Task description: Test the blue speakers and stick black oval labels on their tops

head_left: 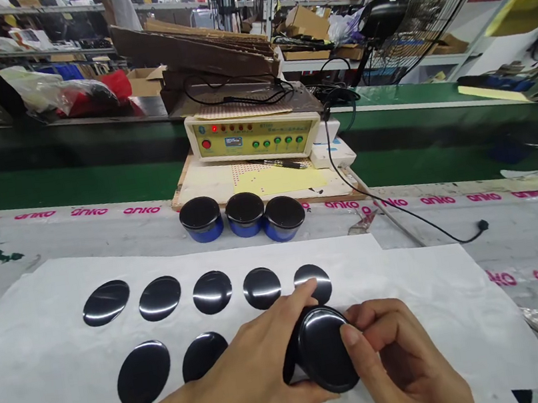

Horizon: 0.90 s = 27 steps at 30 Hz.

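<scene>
My left hand (263,364) is wrapped round a dark round case with a glossy black top (327,349), tilted so that the top faces me. Thumb and fingers of my right hand (397,351) pinch the right edge of that top. Whether the top is a separate disc or part of the case, I cannot tell. Glossy black discs lie in two rows on white paper (65,393); a back-row disc (212,292) and a front-row disc (144,374) are among several. My left forearm and hand partly cover the front row and the rightmost back disc.
Three blue round containers with black tops (245,213) stand behind the paper. Beyond them, a cream control box (256,134) with buttons and a lit red light rests on a wooden board (205,180). A black cable (401,207) trails right across the plastic-covered bench. Cardboard (195,47) is stacked behind.
</scene>
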Tool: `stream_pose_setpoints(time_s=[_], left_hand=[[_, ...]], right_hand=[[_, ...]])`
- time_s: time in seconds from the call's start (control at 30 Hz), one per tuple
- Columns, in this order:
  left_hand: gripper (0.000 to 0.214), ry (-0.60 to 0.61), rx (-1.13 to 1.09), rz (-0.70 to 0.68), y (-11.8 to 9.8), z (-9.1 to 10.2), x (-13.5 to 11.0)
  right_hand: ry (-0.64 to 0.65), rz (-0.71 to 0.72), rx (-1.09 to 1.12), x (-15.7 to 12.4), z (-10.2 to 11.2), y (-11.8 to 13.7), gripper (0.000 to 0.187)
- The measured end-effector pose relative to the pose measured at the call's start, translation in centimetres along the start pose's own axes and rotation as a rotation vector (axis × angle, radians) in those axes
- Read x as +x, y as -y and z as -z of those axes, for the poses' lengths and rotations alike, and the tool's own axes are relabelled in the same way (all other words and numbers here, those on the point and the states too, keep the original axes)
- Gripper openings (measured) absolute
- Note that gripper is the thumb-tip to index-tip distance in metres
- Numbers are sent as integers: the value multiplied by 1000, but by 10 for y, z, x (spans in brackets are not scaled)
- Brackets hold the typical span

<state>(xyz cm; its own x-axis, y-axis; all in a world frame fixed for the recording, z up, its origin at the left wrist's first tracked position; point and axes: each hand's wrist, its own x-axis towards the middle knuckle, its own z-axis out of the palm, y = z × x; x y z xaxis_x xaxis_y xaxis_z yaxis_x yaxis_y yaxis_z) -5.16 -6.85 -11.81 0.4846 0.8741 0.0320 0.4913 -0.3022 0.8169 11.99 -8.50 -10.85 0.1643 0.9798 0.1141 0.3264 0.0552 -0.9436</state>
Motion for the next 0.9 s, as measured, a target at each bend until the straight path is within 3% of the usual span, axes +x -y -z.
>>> stream_pose_setpoints(time_s=[0.2,0.3,0.47,0.57,0.67,0.77,0.9], left_hand=[[74,-7,287,-232,0,0,-2],[61,-18,393,-303,-2,1,-1],[50,33,502,-315,-8,4,-3],[62,101,505,-374,-7,2,-5],[77,84,344,-229,-5,-1,-5],[86,69,163,-92,-9,3,-2],[73,31,205,-169,-22,30,-2]], right_hand=[[92,-131,-217,3,11,2,45],[96,-170,-172,1,15,-1,33],[282,16,-111,-5,31,-16,43],[404,83,-101,-8,34,-30,67],[455,59,-101,-10,25,-39,88],[413,88,-125,-9,18,-36,72],[427,221,-272,3,32,-23,61]])
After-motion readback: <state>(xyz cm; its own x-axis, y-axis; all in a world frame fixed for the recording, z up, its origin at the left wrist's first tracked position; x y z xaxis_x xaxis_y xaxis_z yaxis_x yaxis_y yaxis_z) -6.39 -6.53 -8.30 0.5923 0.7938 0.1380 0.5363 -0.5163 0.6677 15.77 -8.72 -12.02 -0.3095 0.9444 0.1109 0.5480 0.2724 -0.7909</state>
